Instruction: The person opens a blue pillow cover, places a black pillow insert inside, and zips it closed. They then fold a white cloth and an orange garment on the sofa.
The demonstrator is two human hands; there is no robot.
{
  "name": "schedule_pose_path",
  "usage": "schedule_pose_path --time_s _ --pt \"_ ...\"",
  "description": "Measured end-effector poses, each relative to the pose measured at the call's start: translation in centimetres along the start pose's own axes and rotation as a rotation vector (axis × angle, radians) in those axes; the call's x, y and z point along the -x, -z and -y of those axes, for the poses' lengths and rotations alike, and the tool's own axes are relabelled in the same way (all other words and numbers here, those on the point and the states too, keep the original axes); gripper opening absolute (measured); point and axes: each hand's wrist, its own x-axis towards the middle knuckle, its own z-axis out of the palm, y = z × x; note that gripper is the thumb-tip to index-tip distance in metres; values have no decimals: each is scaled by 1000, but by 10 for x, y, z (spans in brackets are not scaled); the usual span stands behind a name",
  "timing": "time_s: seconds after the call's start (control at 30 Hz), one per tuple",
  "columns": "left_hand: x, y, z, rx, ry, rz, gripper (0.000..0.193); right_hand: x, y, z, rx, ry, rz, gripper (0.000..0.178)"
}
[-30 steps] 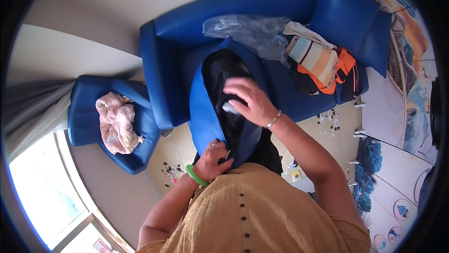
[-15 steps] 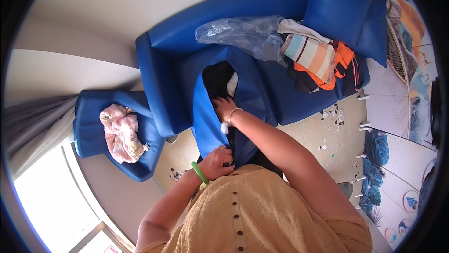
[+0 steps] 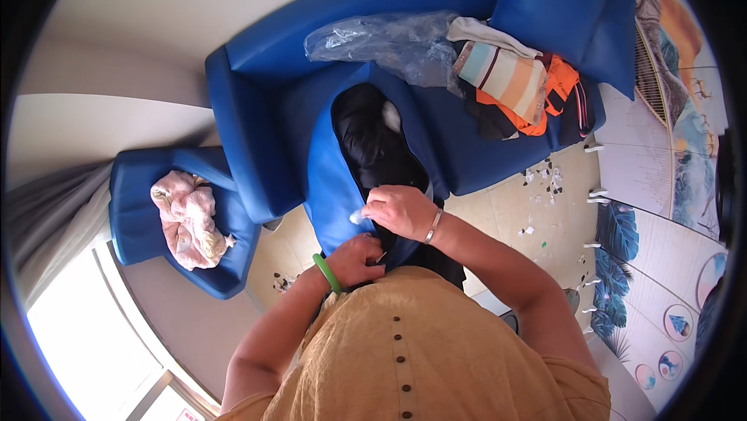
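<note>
In front of me a large blue cushion cover (image 3: 327, 180) lies from the sofa seat down to my waist, its long slit gaping. Black, glossy, puffy material (image 3: 369, 149) fills the slit, with a white fluffy bit (image 3: 391, 116) near its far end. My right hand (image 3: 403, 211), a bracelet on its wrist, is closed over the near part of the slit and pinches a small white tuft of fluff (image 3: 357, 217). Close to my waist my left hand (image 3: 355, 259), with a green bangle, grips the near edge of the cover; its fingertips are partly hidden.
A blue sofa (image 3: 249, 141) holds a crumpled clear plastic bag (image 3: 373, 43), folded clothes (image 3: 513, 82) and blue cushions (image 3: 552, 5). At left, a pink fleecy cloth (image 3: 187, 215) lies on a blue seat (image 3: 132, 203). Black and white scraps (image 3: 552, 176) litter the floor at right.
My right hand has come out of the slit and back toward me, with the white tuft in its fingers. More black filling shows. My left hand stays at the cover's near edge.
</note>
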Motion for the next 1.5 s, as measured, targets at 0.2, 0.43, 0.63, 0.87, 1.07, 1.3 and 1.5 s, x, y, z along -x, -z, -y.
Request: schedule_pose_path --time_s 0.2,0.43,0.63,0.87,1.07,1.3,1.5 --pt "7 1 4 -7 -24 -38 28 -12 21 -11 377 -186 -328 5" --pt "1 -5 4 -53 -69 -98 27 -46 6 -78 612 -732 514 20" --pt "20 -3 -7 -109 -19 -294 27 -31 34 -24 667 -476 266 8" --pt "26 -7 -24 -141 125 -478 25 25 18 64 -74 -328 140 18" --pt "28 -6 -28 -189 115 -491 21 38 7 74 -70 -195 17 22" --pt "32 -14 -42 -346 -11 -542 20 30 15 86 -158 -523 283 19" --pt "34 -21 -42 -297 -61 -643 22 25 21 80 -180 -374 290 12"
